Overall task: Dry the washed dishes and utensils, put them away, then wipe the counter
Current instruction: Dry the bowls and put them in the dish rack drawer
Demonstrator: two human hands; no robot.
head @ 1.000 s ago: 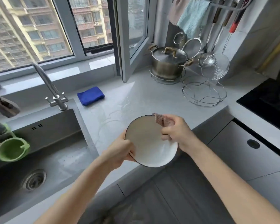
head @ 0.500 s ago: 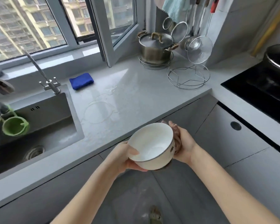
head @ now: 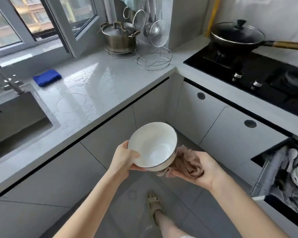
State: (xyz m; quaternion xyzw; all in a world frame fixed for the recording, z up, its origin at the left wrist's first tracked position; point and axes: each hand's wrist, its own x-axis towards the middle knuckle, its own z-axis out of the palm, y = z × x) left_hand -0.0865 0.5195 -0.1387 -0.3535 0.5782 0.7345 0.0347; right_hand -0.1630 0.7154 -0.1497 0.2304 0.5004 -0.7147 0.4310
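Left hand [head: 126, 157] grips the white bowl [head: 153, 145] at its near-left rim, thumb over the rim on the inside, fingers curled under the base. Bowl is in the air in front of the lower cabinets, off the counter [head: 110, 83], tilted so its inside faces the camera. Right hand [head: 201, 169] is palm up, fingers loosely curled round a bunched pinkish-brown cloth [head: 186, 162]. The cloth touches the bowl's right outer wall.

Counter shows wet streaks. Folded blue cloth [head: 47, 77] lies on it near the sink [head: 15, 114] and faucet [head: 5, 78]. Lidded steel pot [head: 119, 36] sits on a stand in the back corner, wire rack [head: 154, 60] just beside it, mesh strainer [head: 159, 33] hanging above. Lidded black wok [head: 237, 34] on stove [head: 248, 79] at right. Drawer [head: 268, 150] at lower right stands open; contents are blurred, probably white bowls and spoons. 1 sandalled foot [head: 153, 203] on the floor below the 2 hands.
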